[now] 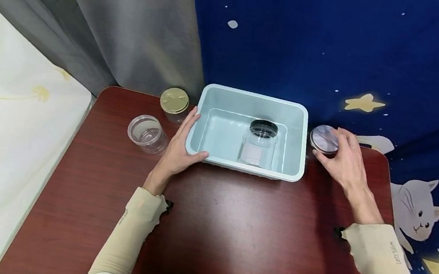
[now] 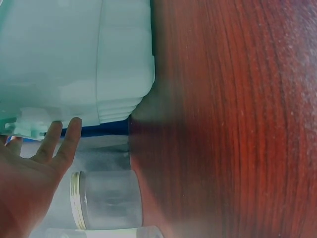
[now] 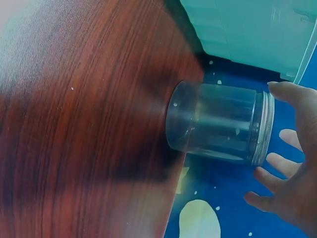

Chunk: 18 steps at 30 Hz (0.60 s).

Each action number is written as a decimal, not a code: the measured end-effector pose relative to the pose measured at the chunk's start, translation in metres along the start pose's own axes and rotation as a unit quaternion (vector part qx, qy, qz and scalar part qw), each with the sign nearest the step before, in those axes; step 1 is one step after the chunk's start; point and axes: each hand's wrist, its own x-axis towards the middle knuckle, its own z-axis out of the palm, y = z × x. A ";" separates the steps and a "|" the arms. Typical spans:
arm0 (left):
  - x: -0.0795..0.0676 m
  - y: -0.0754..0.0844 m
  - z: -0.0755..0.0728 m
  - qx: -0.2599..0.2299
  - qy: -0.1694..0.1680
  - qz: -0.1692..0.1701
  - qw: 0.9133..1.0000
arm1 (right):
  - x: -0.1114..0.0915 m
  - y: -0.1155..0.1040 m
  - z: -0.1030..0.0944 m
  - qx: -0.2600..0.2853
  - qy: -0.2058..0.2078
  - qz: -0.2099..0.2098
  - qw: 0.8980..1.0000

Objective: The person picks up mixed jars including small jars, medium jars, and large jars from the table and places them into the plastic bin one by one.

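Note:
My left hand rests on the left end of a pale blue plastic bin, thumb over the near rim and fingers extended along the side. Inside the bin, a clear jar with a black lid lies toward the right. At the bin's right stands a clear jar with a silver lid. My right hand holds that jar by its lid from above, thumb at the near edge and fingers spread round the opposite side. The left wrist view shows the bin's outer wall beside my left fingertips.
Left of the bin stand a clear jar with a gold lid and an open clear jar. The reddish-brown wooden table backs onto a grey curtain and a blue star-patterned curtain.

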 end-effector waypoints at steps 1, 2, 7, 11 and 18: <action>0.000 0.003 0.000 -0.003 -0.001 -0.002 1.000 | -0.001 0.001 0.000 0.003 0.001 0.003 1.000; 0.000 0.009 -0.001 -0.006 -0.002 -0.005 1.000 | -0.001 0.002 0.001 0.004 0.003 0.004 1.000; 0.000 0.036 -0.008 -0.013 -0.008 -0.012 1.000 | -0.002 0.006 0.001 0.011 0.011 0.012 1.000; 0.000 0.041 -0.009 -0.013 -0.008 -0.013 1.000 | -0.002 0.008 0.002 0.010 0.010 0.013 1.000; 0.000 0.041 -0.008 -0.013 -0.007 -0.014 1.000 | -0.002 0.009 0.005 0.011 0.004 0.020 1.000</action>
